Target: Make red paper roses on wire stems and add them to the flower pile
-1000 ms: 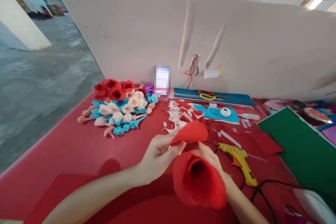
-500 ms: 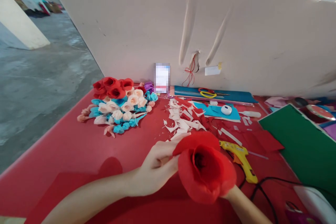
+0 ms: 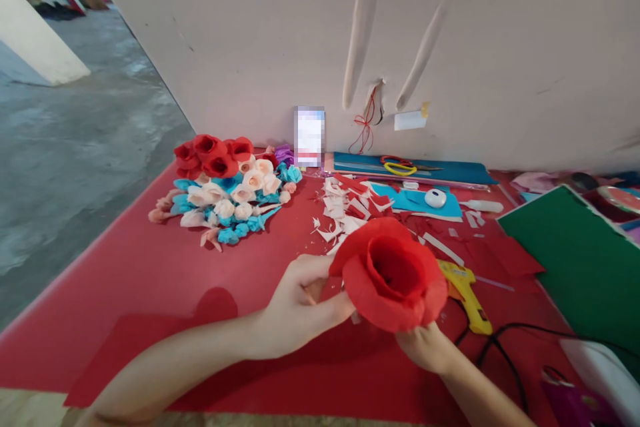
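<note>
A large red paper flower (image 3: 395, 273), its layered petals curling round a deep, dark centre, faces up at me above the table. My left hand (image 3: 305, 303) pinches its left side, with the thumb against the lower petal and the index finger near the outer one. Underneath the bloom, my right hand (image 3: 425, 347) is closed and supports it from below; its fingers are mostly hidden by petals. Just right of the flower lies a yellow glue gun (image 3: 467, 297). White and red paper scraps (image 3: 345, 207) are scattered behind the bloom.
Red, white and blue paper flowers (image 3: 225, 187) are heaped at the back left. A phone (image 3: 309, 137) leans on the wall beside scissors (image 3: 400, 167) on blue sheets. A green board (image 3: 575, 260) fills the right side, with a black cable (image 3: 520, 325) in front.
The flower has risen slightly and tilted, so its centre shows more openly. More of my right hand now appears below it. The camera view has shifted a little downward.
</note>
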The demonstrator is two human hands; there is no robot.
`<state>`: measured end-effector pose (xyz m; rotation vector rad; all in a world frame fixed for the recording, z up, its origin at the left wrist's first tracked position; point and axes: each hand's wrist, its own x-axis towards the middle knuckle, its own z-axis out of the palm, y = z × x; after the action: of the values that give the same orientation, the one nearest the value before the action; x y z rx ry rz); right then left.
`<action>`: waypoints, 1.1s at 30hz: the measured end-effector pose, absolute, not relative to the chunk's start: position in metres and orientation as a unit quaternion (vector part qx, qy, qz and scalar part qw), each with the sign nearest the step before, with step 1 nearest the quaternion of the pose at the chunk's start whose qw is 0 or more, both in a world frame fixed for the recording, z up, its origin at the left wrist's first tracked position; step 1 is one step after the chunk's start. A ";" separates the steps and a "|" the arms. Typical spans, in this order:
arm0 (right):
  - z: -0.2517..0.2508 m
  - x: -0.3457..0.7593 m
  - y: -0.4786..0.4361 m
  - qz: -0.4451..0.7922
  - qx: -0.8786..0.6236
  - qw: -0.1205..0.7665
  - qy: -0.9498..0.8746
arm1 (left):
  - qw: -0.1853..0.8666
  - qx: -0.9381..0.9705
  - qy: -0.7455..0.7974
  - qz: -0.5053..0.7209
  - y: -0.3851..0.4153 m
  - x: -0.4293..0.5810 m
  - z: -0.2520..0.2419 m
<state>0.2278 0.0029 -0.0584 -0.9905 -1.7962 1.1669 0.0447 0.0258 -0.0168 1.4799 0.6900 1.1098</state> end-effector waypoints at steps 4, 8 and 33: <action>-0.056 0.226 0.002 0.460 -0.415 0.386 -0.684 | 0.582 0.597 0.274 0.480 0.026 0.045 -0.018; -0.050 0.226 0.003 0.480 -0.409 0.379 -0.678 | 0.634 0.547 0.276 0.471 0.025 0.046 -0.014; -0.026 0.213 0.014 0.503 -0.439 0.446 -0.596 | 0.729 0.426 0.287 0.453 0.034 0.054 -0.025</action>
<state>0.2129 0.0138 -0.0261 -1.0883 -1.4762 1.2452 0.0541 0.0340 -0.0254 0.9384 0.6325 0.9986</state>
